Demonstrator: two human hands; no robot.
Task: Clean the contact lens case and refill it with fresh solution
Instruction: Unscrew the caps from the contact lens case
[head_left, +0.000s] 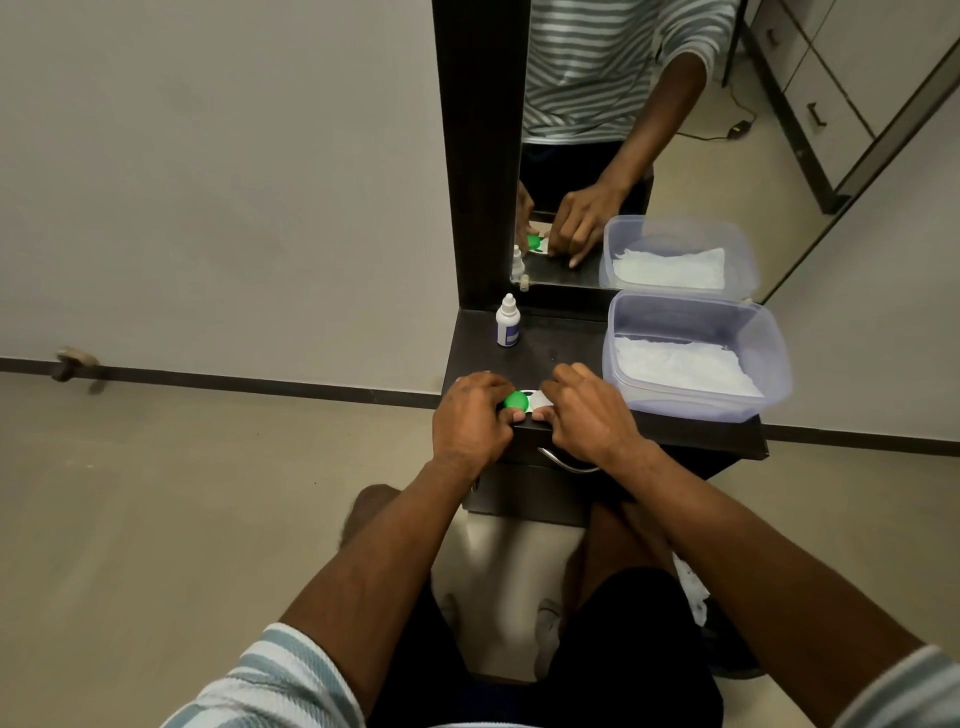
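Case lies at the shelf's front edge, green cap on; left hand and right hand pinch its ends (early, I judge). Cleaning and refilling remain; bottle stands capped.

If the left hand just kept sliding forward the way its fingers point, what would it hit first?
Probably the small dropper bottle, standing further back beyond the left hand, though depth is hard to judge.

Plain grey wall at 10 o'clock, beige floor below with a dark skirting strip (pretty dim lighting), mirror over the dark desk at 12.
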